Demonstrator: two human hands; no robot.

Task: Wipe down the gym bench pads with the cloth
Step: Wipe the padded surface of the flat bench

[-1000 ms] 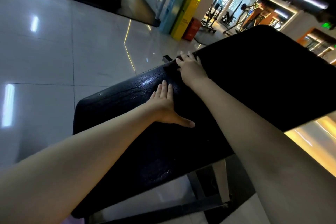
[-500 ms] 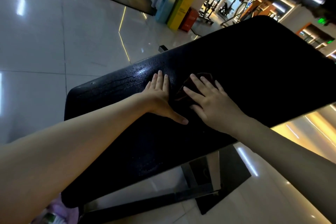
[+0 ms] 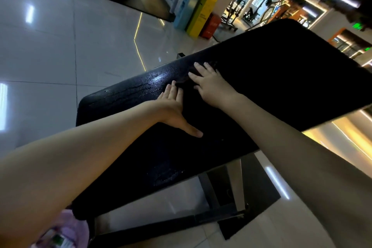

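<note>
Head view: one black bench pad (image 3: 281, 78), wet streaks near its far edge.
Left hand (image 3: 173, 106): flat on the pad, fingers straight, thumb spread, holding nothing.
Right hand (image 3: 211, 86): fingers spread, pressing one dark cloth (image 3: 184, 82) onto the pad's far edge.
Writing: print on the yellow cabinet (image 3: 205, 10), too small to read.

Head view, tilted, looking down close over bench pad (image 3: 281, 86).
</note>
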